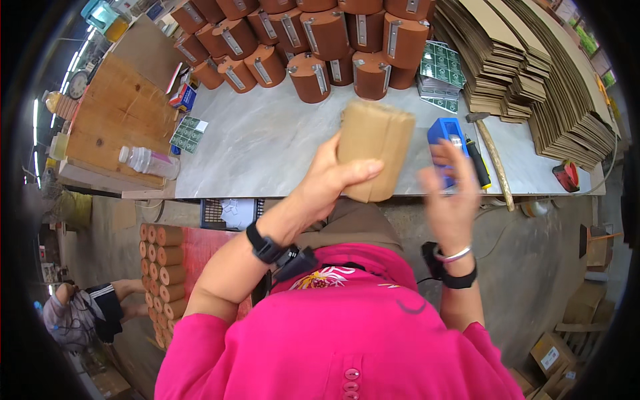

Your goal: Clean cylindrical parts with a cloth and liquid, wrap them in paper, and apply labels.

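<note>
Left hand: our left hand (333, 177) is closed round a tan cardboard package (375, 150), thumb across its lower front face, fingers behind; held upright in the air above the near edge of the table, so the faces can be seen.
Right hand: our right hand (450, 193) is blurred, fingers spread and raised just right of the package, apart from it; it seems to grip nothing, though the blur keeps us from being sure.
Blue tool: a blue tape dispenser (445, 137) shows behind the right fingers, lying near the near edge of the table (267, 140); we cannot tell if the fingers touch it.
Hammer: a wooden-handled hammer (495, 160) lies just right of the dispenser, handle pointing to the near edge, within reach.
Far edge: brown cylindrical boxes (313, 47) with metal clasps are stacked in rows there, clear of the working space in the middle.
Far right corner: flat cardboard sheets (533, 67) are piled in fanned stacks; green printed cards (440, 73) sit between them and the cylinders.
Left edge: a clear plastic bottle (148, 161) lies on its side; more green cards are beside it.
Floor: cardboard tubes (163, 273) are stacked on end below the left of the table; another person (87, 310) bends nearby.
</note>
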The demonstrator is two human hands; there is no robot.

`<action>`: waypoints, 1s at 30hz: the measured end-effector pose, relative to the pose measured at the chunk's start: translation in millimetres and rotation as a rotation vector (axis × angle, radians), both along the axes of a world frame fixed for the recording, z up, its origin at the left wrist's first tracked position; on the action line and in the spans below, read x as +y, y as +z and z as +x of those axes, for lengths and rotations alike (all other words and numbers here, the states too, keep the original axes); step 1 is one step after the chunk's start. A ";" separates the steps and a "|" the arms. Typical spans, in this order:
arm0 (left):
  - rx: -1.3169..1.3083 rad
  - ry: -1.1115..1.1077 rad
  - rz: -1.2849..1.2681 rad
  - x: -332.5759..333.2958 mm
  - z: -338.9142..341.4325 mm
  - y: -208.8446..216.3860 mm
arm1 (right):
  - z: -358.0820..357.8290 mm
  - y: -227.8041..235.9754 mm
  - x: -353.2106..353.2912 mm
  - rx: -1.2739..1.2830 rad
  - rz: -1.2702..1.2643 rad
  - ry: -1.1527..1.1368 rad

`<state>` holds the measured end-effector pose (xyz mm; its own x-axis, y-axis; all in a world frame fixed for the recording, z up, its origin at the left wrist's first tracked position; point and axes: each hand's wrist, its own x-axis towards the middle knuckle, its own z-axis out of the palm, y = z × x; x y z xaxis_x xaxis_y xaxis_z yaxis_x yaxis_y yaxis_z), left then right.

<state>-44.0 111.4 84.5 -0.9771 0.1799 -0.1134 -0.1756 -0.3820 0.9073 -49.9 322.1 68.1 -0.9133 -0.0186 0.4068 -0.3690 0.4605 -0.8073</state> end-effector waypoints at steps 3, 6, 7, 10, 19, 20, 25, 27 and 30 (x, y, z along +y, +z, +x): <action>0.046 -0.196 0.043 20.3 -43.2 5.1 | -19.6 -20.2 58.7 -0.017 -0.075 -0.288; 0.152 -0.342 -0.030 49.9 -85.7 -4.9 | -30.2 -58.9 88.0 -0.330 -0.091 -0.267; 0.099 -0.398 -0.021 56.5 -95.2 -8.8 | -31.4 -68.3 86.4 -0.328 -0.094 -0.237; 0.009 -0.479 -0.026 68.6 -111.6 -21.0 | -33.1 -71.7 78.8 -0.321 -0.080 -0.227; 0.108 -0.499 -0.171 76.3 -119.9 -25.4 | -37.8 -63.5 71.6 -0.199 -0.214 -0.171; 0.102 -0.499 -0.180 76.5 -120.2 -25.2 | -34.9 -60.8 69.9 -0.205 -0.213 -0.173; 0.130 -0.482 -0.191 76.5 -118.6 -28.2 | -14.5 -34.2 62.5 -0.124 -0.372 -0.250; 0.092 -0.493 -0.194 75.4 -119.4 -25.8 | -0.3 -28.2 62.7 -0.241 -0.424 -0.223; 0.096 -0.488 -0.164 74.6 -118.4 -26.4 | 15.3 -32.8 58.2 -0.355 -0.462 -0.216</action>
<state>-162.4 186.0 58.1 -0.7916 0.6040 -0.0928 -0.2111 -0.1279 0.9691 -34.7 380.3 35.3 -0.9579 0.2872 -0.0001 0.0206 0.0682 -0.9975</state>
